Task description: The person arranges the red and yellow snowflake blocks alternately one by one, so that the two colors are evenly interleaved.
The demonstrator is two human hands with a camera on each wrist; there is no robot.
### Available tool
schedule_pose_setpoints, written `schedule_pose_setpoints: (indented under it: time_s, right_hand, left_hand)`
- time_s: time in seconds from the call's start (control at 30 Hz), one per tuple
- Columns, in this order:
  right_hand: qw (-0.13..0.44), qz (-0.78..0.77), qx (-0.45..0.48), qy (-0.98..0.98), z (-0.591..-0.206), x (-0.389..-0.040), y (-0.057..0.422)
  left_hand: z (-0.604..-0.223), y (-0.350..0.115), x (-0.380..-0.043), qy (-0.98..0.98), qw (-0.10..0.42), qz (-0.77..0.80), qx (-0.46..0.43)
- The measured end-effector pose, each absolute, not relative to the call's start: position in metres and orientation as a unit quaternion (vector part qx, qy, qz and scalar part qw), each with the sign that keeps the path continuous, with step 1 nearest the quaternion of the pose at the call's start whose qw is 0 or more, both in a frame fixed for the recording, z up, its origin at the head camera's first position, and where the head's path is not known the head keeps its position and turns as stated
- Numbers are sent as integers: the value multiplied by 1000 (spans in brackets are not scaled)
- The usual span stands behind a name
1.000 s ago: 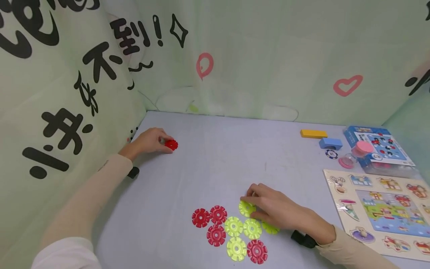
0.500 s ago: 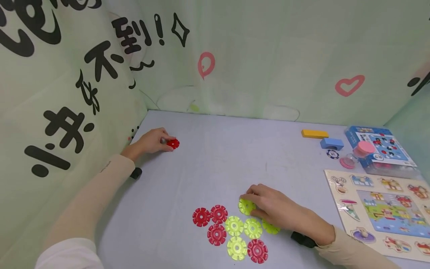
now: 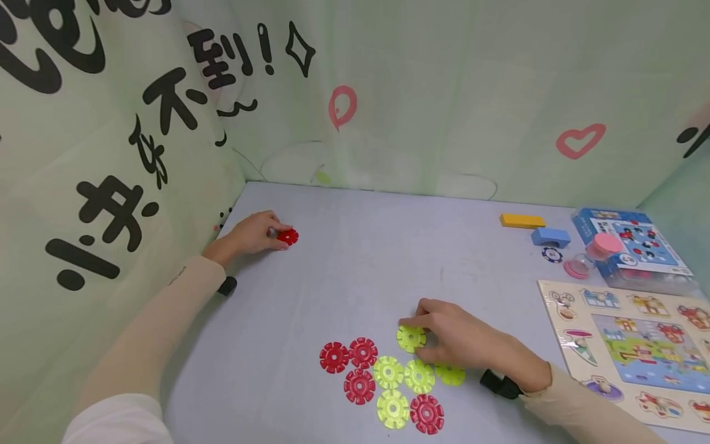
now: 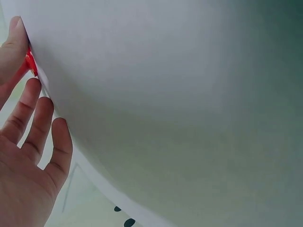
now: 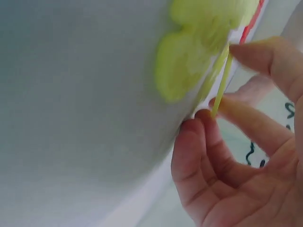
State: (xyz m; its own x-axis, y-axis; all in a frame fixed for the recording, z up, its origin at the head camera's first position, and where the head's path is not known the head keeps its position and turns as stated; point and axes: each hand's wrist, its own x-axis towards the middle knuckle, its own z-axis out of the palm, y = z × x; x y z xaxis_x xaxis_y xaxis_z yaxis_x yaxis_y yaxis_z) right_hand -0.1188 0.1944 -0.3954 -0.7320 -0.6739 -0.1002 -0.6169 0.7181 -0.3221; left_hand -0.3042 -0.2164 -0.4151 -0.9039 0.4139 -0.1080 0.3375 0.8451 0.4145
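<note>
On the near part of the pale, matte table (image 3: 333, 277), red discs (image 3: 359, 386) and yellow discs (image 3: 388, 372) lie flat in a loose group, several rim to rim; one nudge could probably spread through them and spoil the layout. They look like thin moulded plastic, round, slotted at the rim, holed in the middle.

At their far side the right hand (image 3: 457, 336) pinches a lime disc (image 3: 411, 339) between thumb and finger. It partly covers the rightmost yellow disc, so a low sweep might drag that one along; on so slim an edge, a loosened pinch might drop the lime disc.

To the right, the board (image 3: 625, 307) appears wooden, flat, with coloured pictures.

Farther off on the left, the left hand (image 3: 252, 233) pinches a scarlet disc (image 3: 288, 237); slick plastic could slip if that grip slackens.

At far right are a pink-ended clear piece (image 3: 601, 250), a round chip (image 3: 552, 254), a blue block (image 3: 551, 237), a yellow bar (image 3: 522, 221) and a glossy box (image 3: 638, 237). Behind hangs a softly creased green curtain (image 3: 444, 111).
</note>
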Motion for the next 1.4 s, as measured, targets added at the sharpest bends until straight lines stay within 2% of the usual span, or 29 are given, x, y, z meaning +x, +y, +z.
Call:
schedule_pose_setpoints:
  time_s: [0.17,0.4,0.7,0.87,1.03,1.4]
  right_hand:
    - [128,-160,-349,914,-397,-126,192]
    - [80,-156,-361,916,-398,-145,185]
    - [39,-186,-377,907,-396,-224,135]
    - [46,-199,-378,903,-400,-273,91]
    - [70,-182,-358,913,-404,-306,50]
    - [100,-135,-337,927,-407,-332,0]
  left_hand:
    - [-413,-223,-301,958,99,193,186]
    - [-412,-231,-299,960,98,188,182]
    - [-412,-239,-297,961,89,188,181]
    - [-414,-233,-299,957,84,195,196]
    - [-414,-224,-301,958,90,192,194]
    - [-411,-220,-304,959,101,187,189]
